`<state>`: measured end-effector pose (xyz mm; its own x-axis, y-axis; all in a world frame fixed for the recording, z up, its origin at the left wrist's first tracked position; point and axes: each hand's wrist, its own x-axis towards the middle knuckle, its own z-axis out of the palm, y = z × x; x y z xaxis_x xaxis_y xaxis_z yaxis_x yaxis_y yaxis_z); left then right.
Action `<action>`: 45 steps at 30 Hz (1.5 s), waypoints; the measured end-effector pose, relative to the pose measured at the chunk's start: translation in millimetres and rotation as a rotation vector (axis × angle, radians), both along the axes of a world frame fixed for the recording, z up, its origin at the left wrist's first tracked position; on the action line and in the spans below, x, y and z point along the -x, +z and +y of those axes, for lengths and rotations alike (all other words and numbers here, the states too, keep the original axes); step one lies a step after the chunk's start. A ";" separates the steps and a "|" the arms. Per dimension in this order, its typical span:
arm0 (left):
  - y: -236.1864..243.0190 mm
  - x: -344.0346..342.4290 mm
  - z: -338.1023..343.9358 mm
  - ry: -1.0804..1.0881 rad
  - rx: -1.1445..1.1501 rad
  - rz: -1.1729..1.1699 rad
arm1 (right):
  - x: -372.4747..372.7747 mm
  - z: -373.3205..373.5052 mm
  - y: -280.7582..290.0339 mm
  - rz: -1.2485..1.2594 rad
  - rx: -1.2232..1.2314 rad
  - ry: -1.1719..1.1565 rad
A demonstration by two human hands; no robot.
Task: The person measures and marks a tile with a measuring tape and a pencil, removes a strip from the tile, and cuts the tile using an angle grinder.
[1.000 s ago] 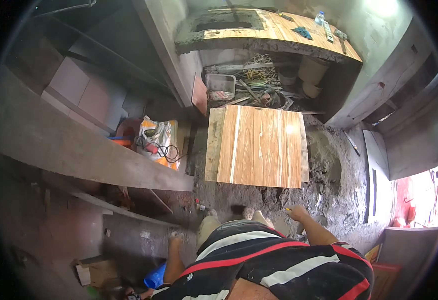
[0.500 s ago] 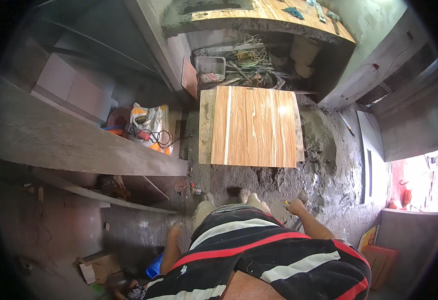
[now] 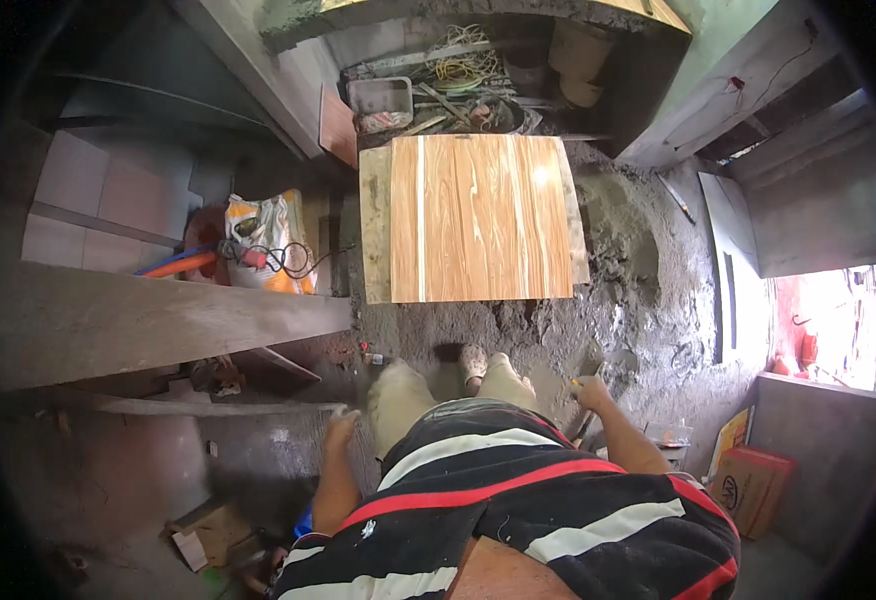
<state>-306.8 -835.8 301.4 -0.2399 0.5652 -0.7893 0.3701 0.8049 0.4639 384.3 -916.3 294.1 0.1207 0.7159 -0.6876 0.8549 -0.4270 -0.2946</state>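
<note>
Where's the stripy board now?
In the head view, the stripy board is in the upper half, slightly right of centre, over a stained board, beyond the person's legs.

Both hands well apart, one each side of torso [image 3: 508, 480]. Left hand [image 3: 343, 418] hung beside left thigh [image 3: 404, 395], finger pose too small to read; left forearm [image 3: 336, 475] ran nearly straight forward. Right hand [image 3: 590, 393] sat slightly farther forward, near right thigh [image 3: 510, 382], fingers curled in; right forearm [image 3: 630, 435] slanted inward toward wrist. One foot [image 3: 474, 362] showed between legs; left or right unclear.
</note>
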 end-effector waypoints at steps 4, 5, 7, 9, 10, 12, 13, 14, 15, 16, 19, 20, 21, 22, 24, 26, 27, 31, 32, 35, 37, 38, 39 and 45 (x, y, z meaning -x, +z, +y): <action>-10.5 -68.5 51.1 0.108 0.002 -0.191 | -79.4 4.1 -18.5 -0.236 -0.130 0.016; -9.9 -75.9 56.4 0.206 -0.030 -0.212 | -71.2 10.1 -21.8 -0.222 -0.100 0.016; -8.8 -53.1 70.7 0.330 -0.081 -0.185 | -34.9 61.9 -15.8 -0.204 -0.189 -0.329; -29.9 -41.3 108.2 0.455 -0.184 -0.680 | -49.9 92.4 -31.0 -0.259 -0.241 -0.322; -37.7 -38.5 126.3 0.443 -0.145 -0.682 | -47.0 95.9 -41.8 -0.237 -0.235 -0.325; -62.7 -83.7 192.6 0.433 -0.073 -0.702 | -84.9 100.9 -59.6 -0.207 -0.185 -0.439; -77.4 -110.9 225.8 0.411 -0.059 -0.751 | -118.4 100.3 -64.3 -0.174 -0.143 -0.548; -85.9 -102.3 249.6 0.408 -0.061 -0.712 | -106.7 116.2 -78.6 -0.160 -0.121 -0.551; -87.2 -79.8 274.7 0.372 -0.083 -0.704 | -69.8 140.1 -103.3 -0.050 -0.123 -0.614; -92.1 -65.8 297.1 0.345 -0.102 -0.723 | -48.9 164.3 -118.1 0.032 -0.130 -0.668; -132.9 -147.0 367.7 0.281 -0.166 -0.673 | -119.9 190.1 -132.3 -0.253 -0.281 -0.473; -134.9 -89.7 387.6 0.237 -0.219 -0.598 | -64.3 238.8 -153.6 -0.113 -0.192 -0.699; -148.2 -98.4 417.6 0.200 -0.217 -0.646 | -86.1 266.6 -158.2 -0.171 -0.134 -0.582; -163.1 -115.8 447.0 0.162 -0.212 -0.703 | -119.7 282.7 -163.4 -0.237 -0.079 -0.466; -196.2 -216.3 465.8 0.211 -0.228 -0.395 | -178.3 286.0 -177.2 -0.209 -0.299 -0.521; -219.9 -186.7 503.5 -0.053 -0.229 -0.159 | -156.4 335.3 -203.9 -0.073 -0.308 -0.485; -233.8 -179.3 508.6 -0.046 -0.216 -0.118 | -147.8 351.3 -214.7 -0.025 -0.298 -0.474; -276.1 -183.4 537.7 -0.365 -0.313 0.253 | -147.6 424.6 -254.5 -0.071 -0.399 -0.761; -293.7 -199.5 526.6 -0.361 -0.307 0.300 | -150.4 427.1 -264.3 -0.069 -0.390 -0.780; -306.4 -299.4 524.5 -0.229 -0.235 0.315 | -215.4 421.6 -263.8 -0.120 -0.363 -0.804; -311.6 -319.8 527.0 -0.172 -0.232 0.414 | -226.6 427.2 -264.1 -0.105 -0.320 -0.813; -309.1 -270.6 529.5 -0.169 -0.245 0.484 | -187.9 447.5 -270.9 -0.058 -0.281 -0.827; -295.5 -188.9 537.0 -0.314 -0.335 0.649 | -135.7 475.4 -278.5 0.028 -0.244 -0.839; -299.4 -278.0 532.4 -0.073 -0.239 0.404 | -181.4 456.2 -326.1 -0.101 -0.320 -0.898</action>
<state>-28.8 -303.4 2.0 -0.4537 0.7467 -0.4864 0.6110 0.6580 0.4402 565.7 -460.0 -32.1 0.7640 0.4797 -0.4316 0.2754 -0.8472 -0.4543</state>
